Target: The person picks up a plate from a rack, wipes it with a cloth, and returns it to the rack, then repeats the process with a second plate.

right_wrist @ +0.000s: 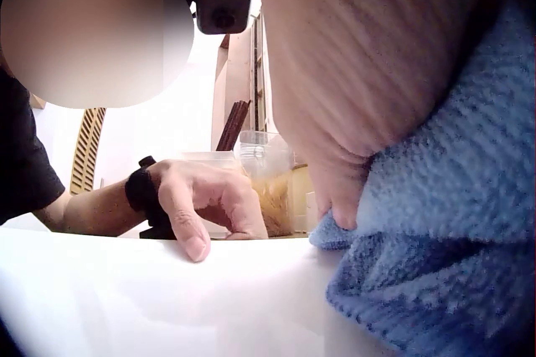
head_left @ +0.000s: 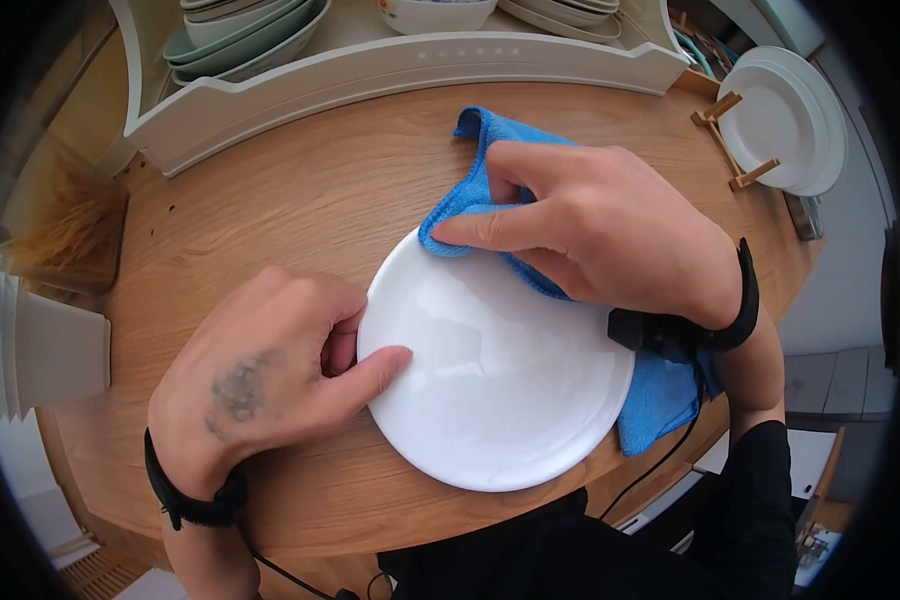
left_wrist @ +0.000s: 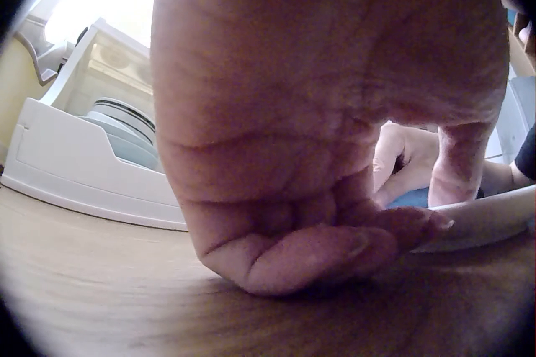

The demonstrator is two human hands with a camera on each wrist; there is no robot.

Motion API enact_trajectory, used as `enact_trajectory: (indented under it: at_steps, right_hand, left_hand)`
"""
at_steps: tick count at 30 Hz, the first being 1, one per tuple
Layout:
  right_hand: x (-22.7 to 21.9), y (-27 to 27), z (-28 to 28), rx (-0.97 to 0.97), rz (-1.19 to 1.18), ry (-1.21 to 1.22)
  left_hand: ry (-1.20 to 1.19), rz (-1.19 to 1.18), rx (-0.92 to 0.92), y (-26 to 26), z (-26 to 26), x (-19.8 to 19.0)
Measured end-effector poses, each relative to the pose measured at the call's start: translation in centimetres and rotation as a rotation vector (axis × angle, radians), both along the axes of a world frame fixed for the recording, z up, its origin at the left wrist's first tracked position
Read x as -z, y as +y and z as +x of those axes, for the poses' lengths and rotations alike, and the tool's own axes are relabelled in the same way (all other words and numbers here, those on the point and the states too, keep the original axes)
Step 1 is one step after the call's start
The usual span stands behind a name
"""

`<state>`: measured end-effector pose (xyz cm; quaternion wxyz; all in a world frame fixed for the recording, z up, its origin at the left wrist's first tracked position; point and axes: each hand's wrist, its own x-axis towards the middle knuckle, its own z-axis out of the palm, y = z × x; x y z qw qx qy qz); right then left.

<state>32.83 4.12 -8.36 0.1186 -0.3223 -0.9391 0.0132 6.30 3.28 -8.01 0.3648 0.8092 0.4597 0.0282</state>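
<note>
A round white plate [head_left: 500, 400] lies before me on the wooden table. My left hand [head_left: 270, 365] grips its left rim, thumb on the upper face and fingers curled below the edge; in the left wrist view the fingertips reach under the plate [left_wrist: 486, 221]. At the far rim, my right hand [head_left: 610, 225] holds a blue cloth [head_left: 470, 195] bunched between thumb and fingers, its folded edge pressed on the plate. More of the cloth [right_wrist: 452, 198] hangs under the right palm, and a blue corner shows beyond the plate's right side.
A white dish rack [head_left: 400, 85] with stacked bowls and plates stands along the back. White plates [head_left: 780, 120] sit in a wooden holder at the right. On the left are a clear container [head_left: 65, 215] of yellowish strands and nested white containers [head_left: 60, 345].
</note>
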Motion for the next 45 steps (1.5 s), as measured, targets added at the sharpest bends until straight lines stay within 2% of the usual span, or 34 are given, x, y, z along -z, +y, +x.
enact_trajectory:
  at_steps: [6, 8, 12, 14, 15, 17, 22, 27, 29, 32, 35, 39, 41, 45]
  right_hand:
    - [0.6, -0.5, -0.9, -0.035, 0.037, 0.047]
    - [0.9, -0.8, -1.3, -0.079, -0.077, 0.026]
    - [0.4, -1.1, -2.2, -0.18, -0.086, -0.055]
    - [0.0, -1.2, -2.8, -0.221, -0.163, -0.099]
    - [0.4, -1.1, -2.9, -0.238, -0.129, -0.041]
    - [0.1, -0.7, -3.1, -0.219, -0.149, -0.039]
    - [-0.5, 0.1, -3.7, -0.158, -0.144, -0.078]
    - [0.2, 1.5, -2.9, -0.074, 0.057, 0.005]
    - [0.0, 1.6, -2.5, -0.048, 0.051, -0.009]
    - [-0.4, 1.5, -2.3, -0.013, 0.048, -0.023]
    - [-0.4, 1.7, -2.6, -0.031, -0.006, -0.053]
    - [-0.1, 1.3, -3.8, -0.144, -0.088, -0.029]
    - [0.0, 0.9, -4.9, -0.178, -0.144, -0.003]
    - [-0.5, 1.0, -5.7, -0.149, -0.154, -0.094]
  left_hand:
    - [0.012, -0.001, 0.018, 0.0, 0.1, 0.1]
    - [-0.011, 0.03, 0.025, 0.0, 0.0, 0.3]
    - [-0.04, 0.044, 0.031, 0.0, -0.3, 0.8]
    - [-0.106, 0.069, 0.025, -0.1, -0.6, 1.2]
    - [-0.107, 0.069, 0.024, -0.2, -0.6, 1.1]
    - [0.012, 0.088, 0.023, -0.4, -0.7, 0.8]
    - [0.043, 0.013, -0.011, -0.5, -0.2, 0.1]
    - [0.047, 0.027, -0.029, -0.6, -0.2, 0.1]
    - [0.078, -0.061, -0.046, -0.3, 0.1, -0.4]
    - [0.052, -0.012, -0.046, -0.6, 0.0, 0.0]
    - [0.078, -0.077, -0.059, -0.2, 0.2, -0.5]
    - [0.075, -0.016, -0.027, -0.5, -0.4, 0.7]
    - [-0.14, 0.18, -0.003, -0.6, -0.8, 1.9]
    - [-0.144, 0.168, -0.007, -0.7, -0.9, 2.0]
